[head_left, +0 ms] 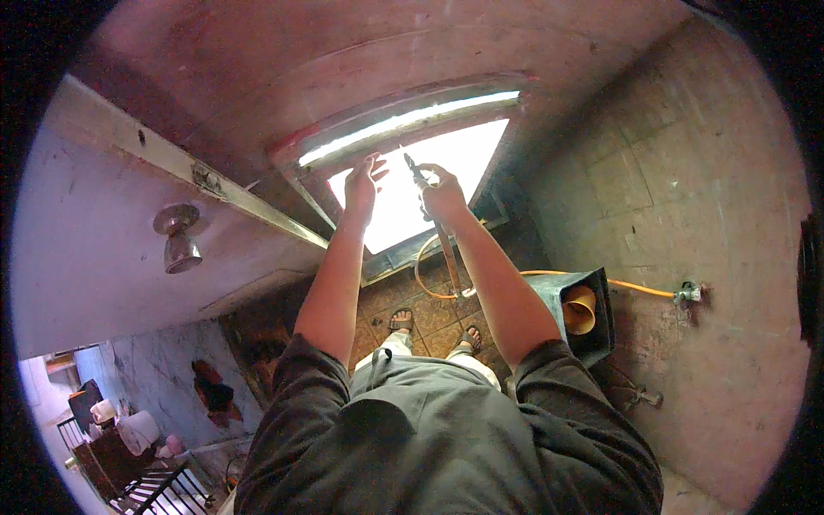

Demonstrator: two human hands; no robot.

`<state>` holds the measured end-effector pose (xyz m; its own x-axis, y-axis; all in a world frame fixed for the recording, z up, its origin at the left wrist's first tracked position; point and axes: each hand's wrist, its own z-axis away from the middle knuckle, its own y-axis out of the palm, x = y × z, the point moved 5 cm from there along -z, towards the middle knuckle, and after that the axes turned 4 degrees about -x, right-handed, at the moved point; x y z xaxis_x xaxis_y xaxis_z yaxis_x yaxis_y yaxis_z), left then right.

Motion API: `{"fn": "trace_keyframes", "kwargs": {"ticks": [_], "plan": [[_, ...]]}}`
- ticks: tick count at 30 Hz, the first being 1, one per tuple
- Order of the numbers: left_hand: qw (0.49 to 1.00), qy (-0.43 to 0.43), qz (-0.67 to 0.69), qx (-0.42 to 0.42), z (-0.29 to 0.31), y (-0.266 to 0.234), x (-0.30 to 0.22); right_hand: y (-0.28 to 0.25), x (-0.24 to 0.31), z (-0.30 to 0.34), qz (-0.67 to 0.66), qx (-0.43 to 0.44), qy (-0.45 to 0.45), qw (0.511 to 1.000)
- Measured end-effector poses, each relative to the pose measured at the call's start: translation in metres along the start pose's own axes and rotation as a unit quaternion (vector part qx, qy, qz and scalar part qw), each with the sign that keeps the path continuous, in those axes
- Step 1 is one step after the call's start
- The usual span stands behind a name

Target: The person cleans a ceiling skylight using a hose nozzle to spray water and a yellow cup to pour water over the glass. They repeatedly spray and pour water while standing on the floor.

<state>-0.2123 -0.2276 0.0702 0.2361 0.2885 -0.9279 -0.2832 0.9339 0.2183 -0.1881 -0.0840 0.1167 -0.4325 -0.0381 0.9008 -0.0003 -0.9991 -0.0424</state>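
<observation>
In front of the bright window opening [421,184] both my arms are stretched out. My right hand [442,196] is closed around a dark, narrow-tipped tool that looks like pliers [415,170], its tip pointing up and away from me. Beside it, a little to the left and apart from the tool, my left hand [365,182] is raised with its fingers loosely spread and nothing visible in them. Below my right hand a brownish stick-like length [450,257] runs down toward the floor; whether it joins the tool is hidden.
An orange hose [639,287] runs from a tap [687,294] on the right wall, past a dark bucket [601,300] holding a yellow-brown vessel [580,309]. A door [94,232] with a round knob [178,236] stands at left. My sandalled feet are on brown tiles [429,322].
</observation>
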Motion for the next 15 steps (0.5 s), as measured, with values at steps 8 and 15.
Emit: {"fn": "trace_keyframes", "kwargs": {"ticks": [8,15], "plan": [[1.000,0.003,-0.023,-0.014,-0.005,-0.001,0.001,-0.012,0.007,-0.004,0.024,-0.008,-0.008,1.000],[1.000,-0.005,-0.027,-0.003,-0.012,-0.004,0.004,-0.023,0.007,-0.017,0.032,-0.009,-0.015,0.999]]}}
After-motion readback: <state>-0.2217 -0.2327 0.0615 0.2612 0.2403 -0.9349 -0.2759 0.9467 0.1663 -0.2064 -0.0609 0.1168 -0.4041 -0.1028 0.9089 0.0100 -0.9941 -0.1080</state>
